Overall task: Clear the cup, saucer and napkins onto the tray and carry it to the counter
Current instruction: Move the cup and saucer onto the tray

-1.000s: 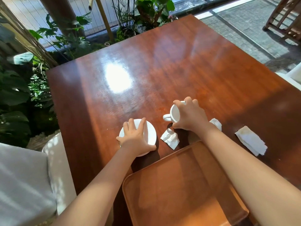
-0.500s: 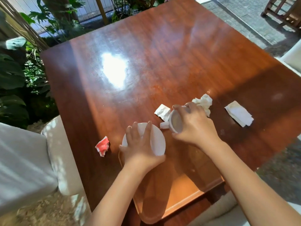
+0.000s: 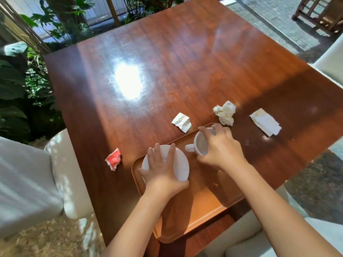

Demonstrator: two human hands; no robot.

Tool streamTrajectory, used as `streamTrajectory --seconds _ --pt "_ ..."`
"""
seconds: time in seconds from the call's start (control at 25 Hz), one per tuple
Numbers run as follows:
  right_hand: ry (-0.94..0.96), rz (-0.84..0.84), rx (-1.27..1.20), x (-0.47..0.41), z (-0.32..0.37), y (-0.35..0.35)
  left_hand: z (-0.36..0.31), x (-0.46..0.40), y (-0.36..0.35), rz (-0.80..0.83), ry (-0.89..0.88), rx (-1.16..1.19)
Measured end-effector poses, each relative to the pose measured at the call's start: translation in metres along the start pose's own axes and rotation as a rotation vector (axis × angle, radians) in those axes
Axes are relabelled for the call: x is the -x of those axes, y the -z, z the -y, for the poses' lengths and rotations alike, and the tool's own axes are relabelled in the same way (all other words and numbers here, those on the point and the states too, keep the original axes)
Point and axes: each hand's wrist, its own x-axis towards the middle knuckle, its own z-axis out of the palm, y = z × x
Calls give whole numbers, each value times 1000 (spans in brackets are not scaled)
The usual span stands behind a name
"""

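My left hand point(image 3: 161, 170) grips a white saucer point(image 3: 181, 165) over the near-left part of the brown tray point(image 3: 207, 210). The white cup point(image 3: 199, 143) is in my right hand point(image 3: 220, 147), tilted with its handle pointing left, above the tray's far end. Whether either rests on the tray I cannot tell. On the wooden table point(image 3: 167, 62) beyond the tray lie a small folded napkin point(image 3: 181, 122), a crumpled white napkin point(image 3: 225, 113) and a flat folded napkin point(image 3: 265, 121). A crumpled red-and-white wrapper point(image 3: 113, 158) lies left of the tray.
A pale cushioned seat point(image 3: 27, 182) stands at the table's left, another point(image 3: 241, 242) below the near edge, and a third point(image 3: 332, 60) at the right. Plants point(image 3: 16, 89) and a railing lie beyond the left and far sides. Wooden chairs point(image 3: 319, 13) stand far right.
Both hands came toward me with saucer and cup, from the bare table to above the tray. The view tilted, bringing the napkins and wrapper into sight.
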Motion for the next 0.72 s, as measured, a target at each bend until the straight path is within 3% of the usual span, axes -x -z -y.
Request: streamTrajectory --seconds 0.52,0.72 --pt "68 46 49 -3 -5 0 11 0 -4 25 -60 -156" --pt "71 47 -117 -1 -9 5 3 -2 27 -241 -197 -46"
